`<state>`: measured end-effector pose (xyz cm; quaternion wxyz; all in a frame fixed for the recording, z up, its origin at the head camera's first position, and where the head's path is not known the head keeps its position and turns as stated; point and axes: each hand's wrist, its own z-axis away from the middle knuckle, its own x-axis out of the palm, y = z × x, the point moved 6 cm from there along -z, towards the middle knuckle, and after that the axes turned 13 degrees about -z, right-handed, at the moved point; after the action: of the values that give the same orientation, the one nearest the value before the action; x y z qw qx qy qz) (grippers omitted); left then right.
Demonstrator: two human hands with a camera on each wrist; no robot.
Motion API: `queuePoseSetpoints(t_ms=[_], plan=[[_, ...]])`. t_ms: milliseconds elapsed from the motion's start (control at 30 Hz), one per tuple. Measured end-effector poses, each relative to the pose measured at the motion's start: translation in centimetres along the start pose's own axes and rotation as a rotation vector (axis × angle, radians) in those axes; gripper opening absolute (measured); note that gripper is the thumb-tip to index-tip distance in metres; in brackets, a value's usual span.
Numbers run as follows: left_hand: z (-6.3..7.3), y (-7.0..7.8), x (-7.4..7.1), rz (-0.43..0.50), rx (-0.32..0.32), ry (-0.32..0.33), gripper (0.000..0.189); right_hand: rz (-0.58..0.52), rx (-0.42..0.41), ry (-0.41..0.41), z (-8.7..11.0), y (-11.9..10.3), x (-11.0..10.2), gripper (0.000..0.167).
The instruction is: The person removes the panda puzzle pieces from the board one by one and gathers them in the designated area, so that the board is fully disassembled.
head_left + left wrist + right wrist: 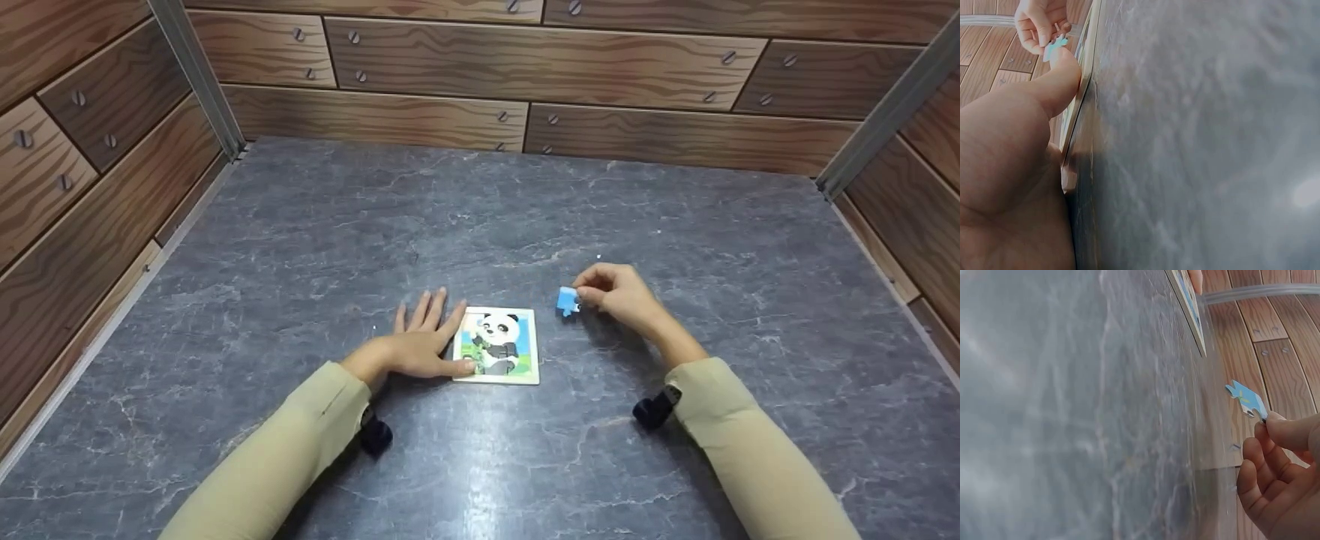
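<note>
A square panda puzzle in a pale frame lies flat on the grey marbled tabletop. My left hand rests at its left side with fingers spread, the thumb reaching over the lower left of the frame. To the right of the puzzle, my right hand pinches a blue puzzle piece between thumb and fingertips. In the right wrist view the puzzle piece is held by one end, clear of the table, and shows blue with a white and black part. The left wrist view has the left thumb on the frame's edge.
Wood-patterned panels wall the table at the back and both sides. Grey metal posts stand at the two back corners. A dark device is strapped to each wrist, under the beige sleeves.
</note>
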<state>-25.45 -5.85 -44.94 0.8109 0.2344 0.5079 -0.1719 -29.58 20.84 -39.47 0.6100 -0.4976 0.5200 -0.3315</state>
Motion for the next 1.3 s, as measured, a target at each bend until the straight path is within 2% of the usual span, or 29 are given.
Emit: queuePoseSetpoints(t_ms=[133,300,500,633,867,1100,1300], plan=[[0.1,0.1,-0.1,0.008,0.002,-0.003,0.097,0.015,0.045,0.004,-0.9,1.9,-0.6,0.013],[-0.3,-0.2,0.3,0.026,0.019,0.011,0.1,0.064,0.064,0.01,-1.4,2.7,-0.8,0.011],[-0.1,0.1,0.1,0.055,0.023,0.003,0.1,0.17,0.041,0.03,-1.7,2.9,-1.1,0.009],[0.0,0.2,-0.1,0.033,0.011,-0.005,0.097,0.204,0.046,0.044,-1.8,3.1,-1.4,0.009],[0.1,0.3,-0.2,-0.02,-0.005,-0.005,0.093,0.23,0.052,0.06,-1.9,3.2,-1.6,0.01],[0.0,0.2,0.0,0.007,-0.008,-0.02,0.096,0.241,0.006,0.061,-1.8,3.0,-1.8,0.009],[0.1,0.1,-0.1,0.015,-0.005,-0.013,0.098,0.236,0.014,0.063,-1.6,2.7,-1.7,0.01]])
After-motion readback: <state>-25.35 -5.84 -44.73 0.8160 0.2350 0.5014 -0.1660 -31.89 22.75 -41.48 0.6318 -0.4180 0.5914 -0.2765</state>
